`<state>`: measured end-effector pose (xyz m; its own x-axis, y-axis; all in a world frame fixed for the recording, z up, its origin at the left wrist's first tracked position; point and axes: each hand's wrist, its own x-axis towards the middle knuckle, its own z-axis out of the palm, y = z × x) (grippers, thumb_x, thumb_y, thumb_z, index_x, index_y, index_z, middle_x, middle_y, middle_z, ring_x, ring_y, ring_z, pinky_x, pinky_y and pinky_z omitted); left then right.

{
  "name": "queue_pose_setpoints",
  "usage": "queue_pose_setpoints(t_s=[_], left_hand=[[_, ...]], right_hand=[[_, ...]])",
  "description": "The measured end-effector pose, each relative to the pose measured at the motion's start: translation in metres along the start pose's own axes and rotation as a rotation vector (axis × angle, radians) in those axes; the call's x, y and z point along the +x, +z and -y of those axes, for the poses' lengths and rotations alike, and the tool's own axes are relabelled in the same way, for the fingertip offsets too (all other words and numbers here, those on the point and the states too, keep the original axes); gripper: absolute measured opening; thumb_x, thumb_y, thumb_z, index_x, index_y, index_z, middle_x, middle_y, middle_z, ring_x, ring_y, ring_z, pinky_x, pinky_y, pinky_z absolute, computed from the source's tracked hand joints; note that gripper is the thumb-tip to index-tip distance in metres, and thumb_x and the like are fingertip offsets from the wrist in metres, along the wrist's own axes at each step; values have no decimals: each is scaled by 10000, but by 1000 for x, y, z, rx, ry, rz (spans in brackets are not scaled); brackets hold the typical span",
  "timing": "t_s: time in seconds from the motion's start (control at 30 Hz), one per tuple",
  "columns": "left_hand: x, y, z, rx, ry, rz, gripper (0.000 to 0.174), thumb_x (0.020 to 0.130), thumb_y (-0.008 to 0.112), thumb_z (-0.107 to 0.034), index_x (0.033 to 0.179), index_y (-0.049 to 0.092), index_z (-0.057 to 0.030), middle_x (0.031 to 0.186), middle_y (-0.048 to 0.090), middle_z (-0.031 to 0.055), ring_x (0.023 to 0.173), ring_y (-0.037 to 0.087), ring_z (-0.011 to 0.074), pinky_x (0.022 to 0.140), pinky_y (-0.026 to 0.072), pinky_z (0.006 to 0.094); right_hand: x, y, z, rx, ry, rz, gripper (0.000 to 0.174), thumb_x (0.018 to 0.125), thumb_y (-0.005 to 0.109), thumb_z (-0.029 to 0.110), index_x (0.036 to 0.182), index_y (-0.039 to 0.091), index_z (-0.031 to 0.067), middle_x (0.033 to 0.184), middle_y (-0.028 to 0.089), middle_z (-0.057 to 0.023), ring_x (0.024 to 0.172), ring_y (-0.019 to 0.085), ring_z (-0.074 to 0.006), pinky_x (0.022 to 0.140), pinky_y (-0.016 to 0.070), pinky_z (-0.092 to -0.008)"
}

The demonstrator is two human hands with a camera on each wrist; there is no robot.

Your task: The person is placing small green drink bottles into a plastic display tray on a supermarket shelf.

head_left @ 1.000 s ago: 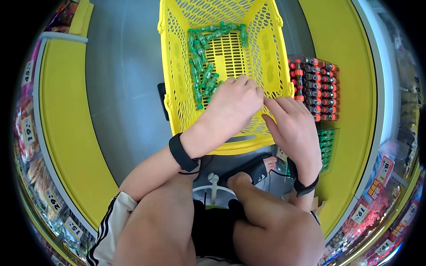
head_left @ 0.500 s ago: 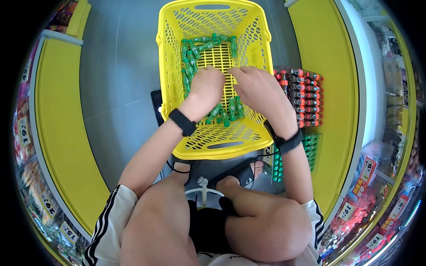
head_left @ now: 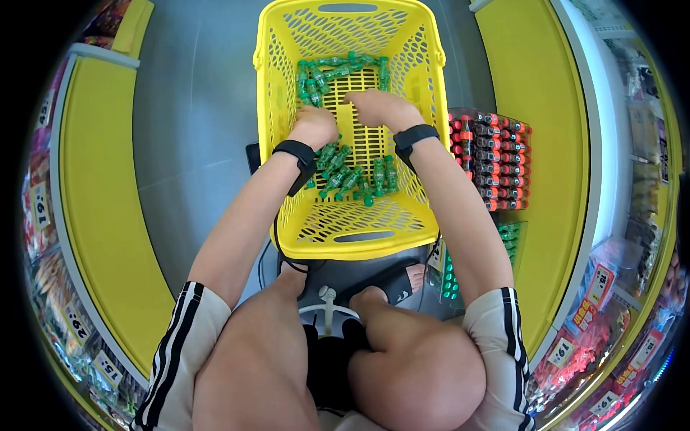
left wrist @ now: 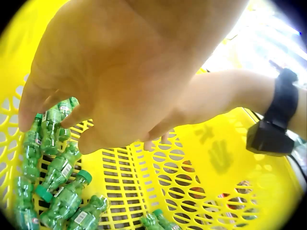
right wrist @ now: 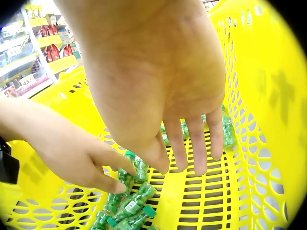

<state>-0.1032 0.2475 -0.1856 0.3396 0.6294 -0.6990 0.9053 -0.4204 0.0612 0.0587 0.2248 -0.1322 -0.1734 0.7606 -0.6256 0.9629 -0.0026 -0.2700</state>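
Inside the yellow basket [head_left: 334, 248], small green bottles [head_left: 338, 172] lie along the far, left and near sides of the floor. Against the basket's left side, my left hand [head_left: 315, 128] is down among them. Its fingers and thumb pinch a green bottle [left wrist: 52, 125], partly hidden by the hand. My right hand [head_left: 379, 109] hovers over the middle of the basket. In the right wrist view its fingers [right wrist: 197, 148] hang nearly straight, holding nothing, above the slotted floor.
To the basket's right stands a pack of red-capped dark bottles [head_left: 503, 161]. A clear tray of green-capped bottles [head_left: 510, 241] sits nearer me. Yellow ledges [head_left: 535, 108] and shelves of bagged goods border the grey floor [head_left: 194, 108]. A dark flat object [head_left: 253, 158] lies left of the basket.
Both hands were together over the basket's near right, then at its middle. Now the left hand is lower at the left side, and the right hand has moved farther forward and left.
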Motion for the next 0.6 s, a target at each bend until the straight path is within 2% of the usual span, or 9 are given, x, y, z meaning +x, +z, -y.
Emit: queue_pose_setpoints(t_s=[0.1,0.2,0.27,0.3,0.33,0.4,0.47,0.6], left_hand=[[-3,2,-15,19,-21,75,634,988,745,-261,1518,606,59,1561,477,377,1356,614,478,1086,556,514],[-2,6,-16,-29,-41,163,684,988,743,-220,1567,534,78,1576,447,381,1412,568,499,1140,529,508],[-5,10,-13,-109,-27,121,703,992,729,-201,1590,494,82,1585,427,393,1429,549,512,1152,524,518],[-6,13,-13,-191,-8,80,723,995,714,-181,1614,453,87,1594,406,406,1446,530,525,1163,518,529],[5,23,-11,-189,-10,83,723,995,714,-181,1614,453,87,1594,406,406,1446,530,525,1163,518,529],[17,33,-10,37,81,61,523,988,625,-99,1481,613,74,1569,419,464,1303,656,525,1060,583,502],[16,33,-9,15,92,53,520,976,631,-79,1475,617,68,1557,437,457,1305,655,519,1058,585,498],[-9,22,-12,-91,174,21,526,932,653,-11,1454,630,48,1503,513,430,1307,654,506,1050,589,495]], right_hand=[[-2,5,6,-33,-7,38,691,986,642,64,1650,480,171,1431,706,-252,1303,693,-424,1080,582,-518],[12,32,3,5,-124,4,705,992,631,52,1661,459,192,1460,693,-222,1322,681,-410,1084,581,-513],[16,43,7,-34,-171,-72,624,1026,654,78,1618,529,230,1441,716,-139,1285,716,-364,1024,618,-497],[21,50,9,-31,-174,-71,624,1026,654,78,1618,529,230,1441,716,-139,1285,716,-364,1024,618,-497],[24,57,10,-19,-199,-143,610,1035,653,89,1612,536,247,1470,699,-114,1299,710,-355,1030,617,-490],[27,62,10,-5,-224,-213,596,1045,651,101,1607,543,265,1498,682,-89,1313,703,-347,1037,617,-484],[28,59,9,-18,-203,-207,565,1054,635,94,1577,577,298,1474,687,-55,1317,704,-334,1052,611,-473],[25,59,3,-98,-211,-204,563,1053,651,114,1565,600,341,1516,634,-68,1378,664,-330,1082,598,-458]])
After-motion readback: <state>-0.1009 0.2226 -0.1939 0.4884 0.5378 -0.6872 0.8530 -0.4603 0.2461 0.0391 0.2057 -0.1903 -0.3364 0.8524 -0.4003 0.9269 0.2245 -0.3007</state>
